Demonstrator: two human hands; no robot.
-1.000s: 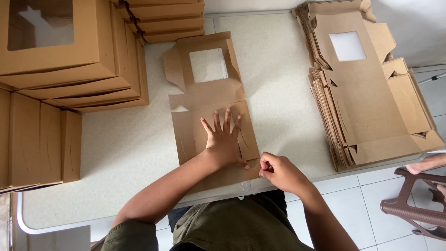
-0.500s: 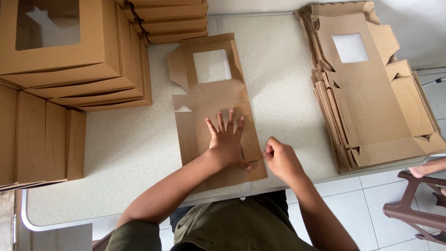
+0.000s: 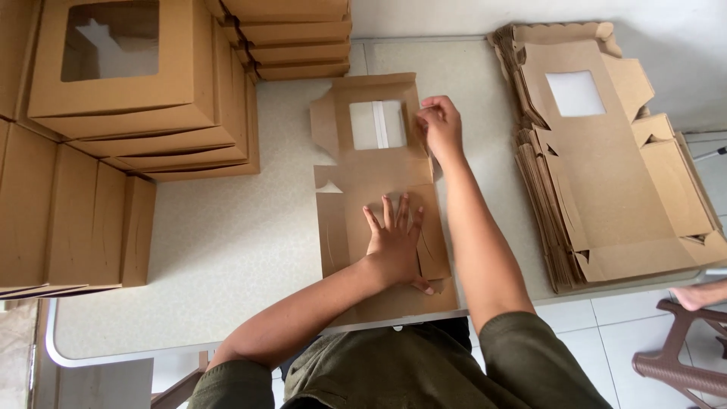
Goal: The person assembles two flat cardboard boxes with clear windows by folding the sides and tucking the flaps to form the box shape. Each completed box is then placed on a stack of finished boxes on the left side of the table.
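A flat brown cardboard box blank [image 3: 371,178] with a square window lies on the white table [image 3: 227,250] in front of me. My left hand [image 3: 395,246] presses flat on its lower panel, fingers spread. My right hand [image 3: 438,125] reaches to the far part of the blank and pinches the right side flap beside the window, lifting its edge.
A thick stack of flat window-box blanks [image 3: 606,159] lies at the right of the table. Folded window boxes [image 3: 129,83] are stacked at the far left, more [image 3: 291,38] at the back. A brown plastic chair [image 3: 681,356] and another person's foot [image 3: 697,295] show at the lower right.
My right hand has left the near right edge of the blank and moved up to the flap beside the window. My left hand stays pressed on the lower panel.
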